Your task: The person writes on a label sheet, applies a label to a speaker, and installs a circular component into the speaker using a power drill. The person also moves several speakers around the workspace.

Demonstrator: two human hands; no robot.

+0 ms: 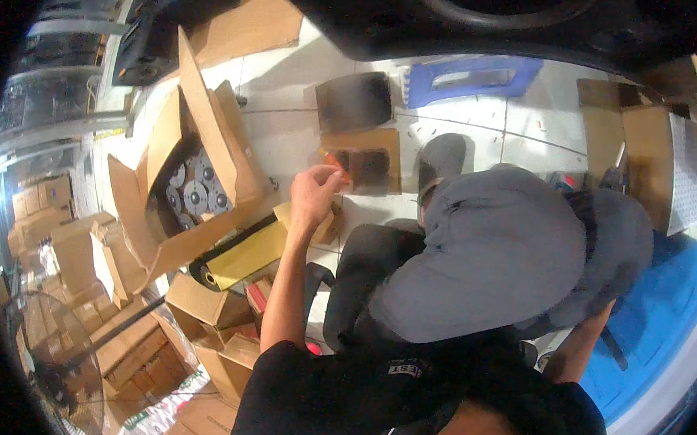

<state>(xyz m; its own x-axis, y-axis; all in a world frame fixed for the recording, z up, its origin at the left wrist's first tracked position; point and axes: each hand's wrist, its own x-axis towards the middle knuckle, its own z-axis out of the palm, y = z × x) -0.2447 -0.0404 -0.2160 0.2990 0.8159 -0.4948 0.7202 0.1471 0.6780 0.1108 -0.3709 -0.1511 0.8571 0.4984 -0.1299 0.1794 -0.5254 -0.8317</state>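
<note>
My left hand (317, 191) reaches out over the floor with its fingers closed on a small orange-red object (334, 163), too blurred to name. Just beside it, a dark block-shaped thing (368, 172) rests on a piece of brown cardboard (392, 143). Beyond that stands another dark, box-like block (354, 102). My right forearm (578, 350) goes down behind my bent leg, which hides the right hand.
An open carton (133, 202) at left holds several round metallic discs (195, 197). Nearby lie a yellow roll (246, 255), more cartons (205, 300) and a fan (56, 367). A blue plastic stool (420, 87) is ahead; a blue surface (654, 317) lies at right.
</note>
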